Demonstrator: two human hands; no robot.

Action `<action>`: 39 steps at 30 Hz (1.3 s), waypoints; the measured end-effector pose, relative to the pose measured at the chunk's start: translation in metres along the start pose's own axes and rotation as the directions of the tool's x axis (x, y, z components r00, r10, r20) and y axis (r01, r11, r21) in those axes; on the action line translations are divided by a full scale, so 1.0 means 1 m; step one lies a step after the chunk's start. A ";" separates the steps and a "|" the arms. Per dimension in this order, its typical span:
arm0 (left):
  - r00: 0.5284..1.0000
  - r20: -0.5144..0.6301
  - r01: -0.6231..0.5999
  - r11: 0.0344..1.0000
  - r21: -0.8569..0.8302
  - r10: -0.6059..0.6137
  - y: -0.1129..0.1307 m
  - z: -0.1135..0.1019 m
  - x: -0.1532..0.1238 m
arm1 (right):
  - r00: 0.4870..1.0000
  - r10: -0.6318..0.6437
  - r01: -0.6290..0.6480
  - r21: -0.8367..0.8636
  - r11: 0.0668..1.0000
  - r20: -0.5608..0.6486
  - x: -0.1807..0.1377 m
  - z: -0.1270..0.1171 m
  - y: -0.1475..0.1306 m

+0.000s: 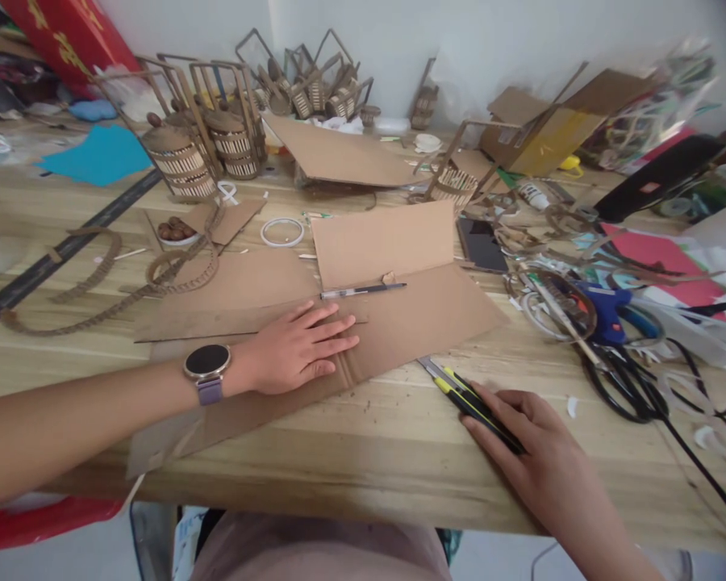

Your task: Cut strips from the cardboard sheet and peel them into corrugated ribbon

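My left hand (296, 349), with a round watch on its wrist, lies flat with fingers stretched out on a large brown cardboard sheet (411, 315) that covers the middle of the wooden table (375, 452). My right hand (536, 440) is closed round a black-and-yellow utility knife (460, 391); its blade tip touches the sheet's near edge. A black pen (363, 290) rests on the cardboard along the fold, just beyond my left fingers. The far flap of the sheet stands raised.
Cardboard lanterns and baskets (185, 157) crowd the back of the table. A blue glue gun (608, 311), black scissors (626, 387) and cables lie at the right. A phone (481, 244), a tape ring (282, 231) and corrugated strips (97, 278) lie around.
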State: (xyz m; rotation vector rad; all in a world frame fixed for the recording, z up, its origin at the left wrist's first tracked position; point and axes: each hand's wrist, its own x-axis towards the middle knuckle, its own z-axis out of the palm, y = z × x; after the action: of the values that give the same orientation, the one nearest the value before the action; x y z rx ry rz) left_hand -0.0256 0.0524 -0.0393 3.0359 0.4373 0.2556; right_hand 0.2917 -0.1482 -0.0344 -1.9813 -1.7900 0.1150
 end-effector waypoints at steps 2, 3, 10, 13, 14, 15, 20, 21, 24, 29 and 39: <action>1.000 -0.003 0.000 1.000 0.000 0.000 0.001 0.000 0.000 | 1.000 -0.012 0.011 -0.005 1.000 -0.006 -0.002 0.000 0.001; 1.000 -0.004 -0.001 1.000 0.001 0.001 0.001 0.000 0.001 | 1.000 -0.017 0.017 -0.012 1.000 -0.003 -0.002 0.000 0.001; 1.000 0.012 0.016 1.000 0.022 -0.016 0.003 -0.001 0.001 | 0.999 -0.045 0.045 -0.008 0.999 0.015 0.006 -0.001 -0.004; 1.000 0.004 0.020 1.000 0.024 -0.020 0.003 -0.001 0.001 | 0.997 -0.063 0.062 0.036 0.997 0.037 0.002 -0.003 -0.004; 1.000 -0.002 0.020 1.000 0.024 -0.020 0.003 -0.001 0.001 | 0.997 -0.065 0.063 0.048 0.997 0.043 0.002 -0.003 -0.004; 1.000 -0.006 0.017 1.000 0.025 -0.017 0.003 -0.001 0.001 | 0.997 -0.062 0.059 0.052 0.997 0.047 0.002 -0.003 -0.005; 1.000 0.006 -0.001 1.000 0.030 0.001 0.002 -0.001 0.002 | 0.998 -0.047 0.046 0.034 0.998 0.032 0.006 0.002 -0.014; 1.000 0.008 0.000 1.000 0.030 -0.001 0.002 -0.002 0.002 | 0.998 -0.061 0.060 0.033 0.998 0.022 0.005 0.003 -0.016; 1.000 0.007 0.010 0.999 0.032 -0.010 0.003 -0.002 0.001 | 0.993 -0.117 0.117 0.034 0.993 0.003 -0.001 0.004 -0.017; 1.000 0.000 0.021 0.999 0.030 -0.021 0.004 0.000 0.005 | 0.993 -0.120 0.120 0.024 0.992 0.001 0.000 0.006 -0.019; 0.996 -0.033 0.087 0.996 0.025 -0.087 0.006 0.007 0.020 | 0.994 -0.102 0.101 0.023 0.995 0.038 0.019 0.004 -0.016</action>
State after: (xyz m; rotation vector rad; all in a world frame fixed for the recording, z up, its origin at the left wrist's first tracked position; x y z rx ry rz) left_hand -0.0040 0.0515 -0.0422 3.0321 0.5781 0.2952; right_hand 0.2788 -0.1283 -0.0273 -1.8813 -1.9029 0.1407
